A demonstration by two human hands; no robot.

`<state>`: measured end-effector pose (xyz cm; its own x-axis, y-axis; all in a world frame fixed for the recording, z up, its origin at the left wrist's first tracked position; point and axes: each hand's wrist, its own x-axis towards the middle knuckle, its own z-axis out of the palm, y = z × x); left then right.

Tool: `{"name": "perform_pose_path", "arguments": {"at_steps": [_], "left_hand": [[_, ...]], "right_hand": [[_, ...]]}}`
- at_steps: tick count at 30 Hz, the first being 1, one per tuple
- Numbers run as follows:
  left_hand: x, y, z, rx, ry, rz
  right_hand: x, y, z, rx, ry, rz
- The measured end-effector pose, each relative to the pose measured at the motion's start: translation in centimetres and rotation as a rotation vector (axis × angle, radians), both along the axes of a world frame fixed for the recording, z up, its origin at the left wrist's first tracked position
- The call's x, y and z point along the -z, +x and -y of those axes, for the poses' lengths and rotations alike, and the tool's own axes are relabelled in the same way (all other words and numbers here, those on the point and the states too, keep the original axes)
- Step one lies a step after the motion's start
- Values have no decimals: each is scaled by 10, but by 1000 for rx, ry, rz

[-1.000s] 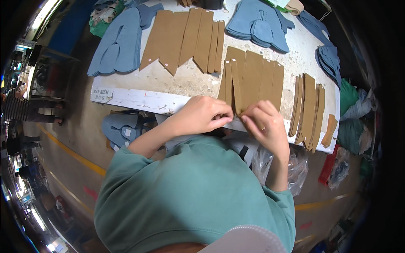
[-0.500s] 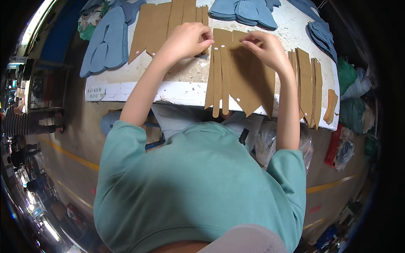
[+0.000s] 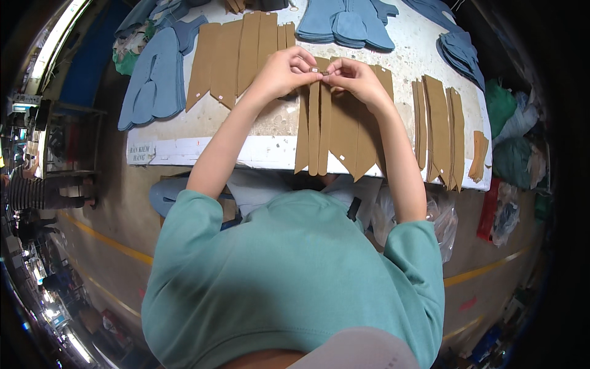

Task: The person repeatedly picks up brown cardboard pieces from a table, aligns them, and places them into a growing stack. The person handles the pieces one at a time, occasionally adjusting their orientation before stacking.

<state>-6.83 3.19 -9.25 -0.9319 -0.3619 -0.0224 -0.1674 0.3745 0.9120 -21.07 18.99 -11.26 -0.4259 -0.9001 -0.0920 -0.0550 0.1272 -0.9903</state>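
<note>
My left hand [image 3: 294,71] and my right hand [image 3: 354,80] meet at the far ends of the narrow brown strips [image 3: 319,129], on the near part of the table. Each thumb and forefinger is closed in a pinch on a strip end, close to a small white sticker. The near ends of the strips are rounded and hang at the table edge. Beneath and beside them lie wider brown pieces [image 3: 353,138] with pointed near ends, partly covered by my right hand and forearm. The exact grip is small and partly hidden by the fingers.
More brown pieces [image 3: 224,58] lie at the far left, others [image 3: 437,123] at the right. Blue cut pieces are stacked at the left [image 3: 153,77], back [image 3: 350,24] and right [image 3: 458,55]. The white table [image 3: 258,144] ends close to my body. Bags [image 3: 513,160] stand at the right.
Both hands have come together over the strip ends, the right one moving left. Before, they were apart; now their fingers pinch the strips. My view has shifted slightly.
</note>
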Motion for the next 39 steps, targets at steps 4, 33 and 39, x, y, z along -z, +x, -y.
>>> {"name": "perform_pose_path", "arguments": {"at_steps": [4, 33, 39], "left_hand": [[3, -2, 0, -88, 331, -190], [-30, -47, -121, 372, 463, -337], [3, -61, -193, 538, 654, -31]], "right_hand": [[-7, 5, -1, 92, -135, 174], [-106, -62, -99, 466, -514, -180], [-85, -120, -149, 420, -294, -87]]}}
